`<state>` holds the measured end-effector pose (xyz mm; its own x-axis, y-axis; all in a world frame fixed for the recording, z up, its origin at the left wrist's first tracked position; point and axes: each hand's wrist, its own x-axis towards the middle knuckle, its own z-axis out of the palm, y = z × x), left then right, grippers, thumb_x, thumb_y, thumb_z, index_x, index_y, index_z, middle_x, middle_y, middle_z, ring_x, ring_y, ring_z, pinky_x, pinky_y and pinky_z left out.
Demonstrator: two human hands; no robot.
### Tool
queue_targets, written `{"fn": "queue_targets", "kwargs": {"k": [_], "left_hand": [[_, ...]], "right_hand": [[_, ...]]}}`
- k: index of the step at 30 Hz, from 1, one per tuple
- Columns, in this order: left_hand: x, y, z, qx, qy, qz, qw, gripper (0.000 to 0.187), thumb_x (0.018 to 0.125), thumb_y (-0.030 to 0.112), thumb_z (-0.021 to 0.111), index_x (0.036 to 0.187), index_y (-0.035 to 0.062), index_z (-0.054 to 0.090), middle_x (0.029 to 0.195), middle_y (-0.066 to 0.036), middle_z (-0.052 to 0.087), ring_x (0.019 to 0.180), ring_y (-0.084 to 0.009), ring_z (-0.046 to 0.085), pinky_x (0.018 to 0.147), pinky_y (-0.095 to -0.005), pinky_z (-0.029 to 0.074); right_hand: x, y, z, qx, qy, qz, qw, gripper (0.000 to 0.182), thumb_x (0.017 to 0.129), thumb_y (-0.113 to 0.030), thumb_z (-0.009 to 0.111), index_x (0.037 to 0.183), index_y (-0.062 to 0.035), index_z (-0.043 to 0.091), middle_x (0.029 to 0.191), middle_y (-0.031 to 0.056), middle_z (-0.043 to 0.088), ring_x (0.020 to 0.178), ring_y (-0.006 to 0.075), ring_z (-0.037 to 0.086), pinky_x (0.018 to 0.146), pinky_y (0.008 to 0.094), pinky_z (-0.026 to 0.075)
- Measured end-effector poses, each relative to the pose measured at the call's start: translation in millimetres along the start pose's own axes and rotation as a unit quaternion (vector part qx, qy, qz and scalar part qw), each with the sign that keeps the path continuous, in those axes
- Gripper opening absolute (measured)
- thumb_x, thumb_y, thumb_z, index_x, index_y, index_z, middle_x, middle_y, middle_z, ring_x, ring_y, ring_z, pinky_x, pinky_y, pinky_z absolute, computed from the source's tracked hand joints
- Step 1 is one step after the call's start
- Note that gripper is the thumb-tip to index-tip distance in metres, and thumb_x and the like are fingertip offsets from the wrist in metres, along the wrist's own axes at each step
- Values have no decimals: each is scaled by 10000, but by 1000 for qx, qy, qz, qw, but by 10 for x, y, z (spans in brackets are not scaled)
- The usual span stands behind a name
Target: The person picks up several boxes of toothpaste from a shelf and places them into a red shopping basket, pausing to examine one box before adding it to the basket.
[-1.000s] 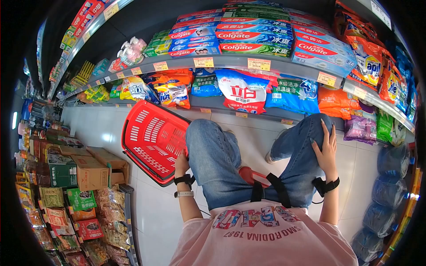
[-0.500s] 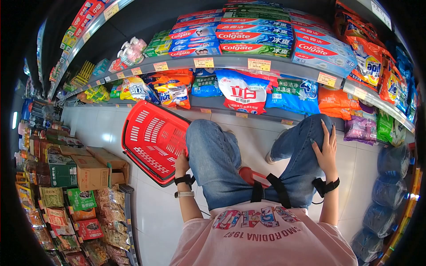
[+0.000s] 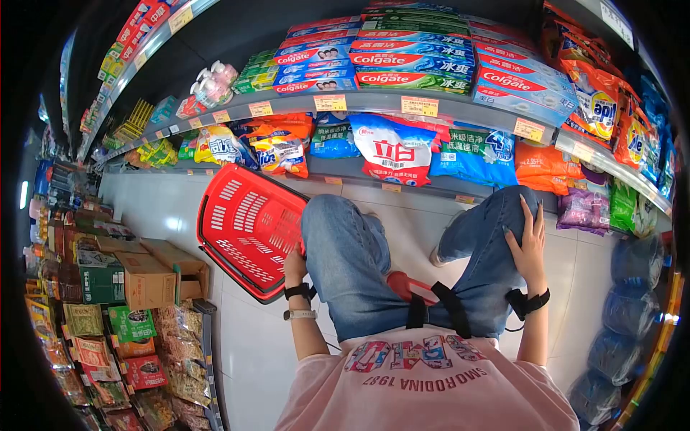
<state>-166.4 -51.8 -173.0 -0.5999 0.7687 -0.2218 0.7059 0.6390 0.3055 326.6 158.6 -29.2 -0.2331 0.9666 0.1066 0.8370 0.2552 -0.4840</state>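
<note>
My left hand (image 3: 295, 266) is at the right edge of a red plastic basket (image 3: 248, 230), beside my bent left knee; its fingers are mostly hidden between the basket and the knee. The basket stands tilted on the floor, with slots in its red surface and a black handle along its lower side. My right hand (image 3: 528, 248) lies on the right knee of my blue jeans (image 3: 467, 280), fingers spread and holding nothing. Dark bands circle both wrists.
Ahead, a shelf holds Colgate boxes (image 3: 413, 61), with detergent bags (image 3: 392, 147) on the shelf below. Cardboard boxes (image 3: 147, 280) and packaged snacks (image 3: 136, 323) are at the left. Large blue bottles (image 3: 632, 309) line the right side.
</note>
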Motion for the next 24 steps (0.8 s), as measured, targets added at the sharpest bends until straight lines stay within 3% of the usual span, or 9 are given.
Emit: {"fn": "queue_targets", "kwargs": {"k": [12, 15, 20, 21, 24], "left_hand": [[31, 63, -46, -18, -2, -7, 1000, 504, 764, 243, 625, 1189, 19, 472, 851, -254, 634, 821, -415, 617, 682, -493, 488], [-25, -16, -76, -31, -44, 21, 998, 527, 748, 216, 646, 1196, 11, 458, 850, -258, 633, 820, -429, 611, 681, -495, 484], [-283, -123, -285, -75, -133, 67, 986, 797, 650, 205, 759, 1308, -14, 366, 974, -294, 605, 938, -415, 594, 758, -440, 485], [-346, -67, -389, -110, -172, 31, 978, 894, 603, 222, 799, 1329, -31, 343, 1079, -295, 576, 1041, -381, 567, 850, -403, 462], [-506, -200, -495, -137, -218, 49, 965, 912, 581, 246, 818, 1316, -46, 363, 1174, -266, 547, 1124, -343, 529, 928, -371, 424]], "right_hand": [[58, -26, 10, 5, 5, -3, 1000, 697, 802, -181, 607, 1416, -239, 284, 1463, 250, 156, 1325, 474, 192, 1068, 511, 207], [71, -26, 20, 6, 5, -6, 1000, 698, 801, -183, 607, 1416, -246, 283, 1461, 253, 158, 1321, 476, 196, 1067, 517, 208], [74, -56, 41, 4, 8, -12, 1000, 698, 799, -190, 608, 1414, -247, 285, 1454, 260, 166, 1310, 474, 222, 1064, 520, 215], [74, -57, 41, -3, 10, -14, 1000, 695, 799, -192, 608, 1413, -246, 286, 1454, 260, 167, 1308, 470, 230, 1063, 520, 217], [80, -60, 46, -10, 13, -19, 1000, 693, 801, -194, 609, 1413, -245, 287, 1454, 260, 167, 1306, 464, 238, 1062, 518, 219]]}}
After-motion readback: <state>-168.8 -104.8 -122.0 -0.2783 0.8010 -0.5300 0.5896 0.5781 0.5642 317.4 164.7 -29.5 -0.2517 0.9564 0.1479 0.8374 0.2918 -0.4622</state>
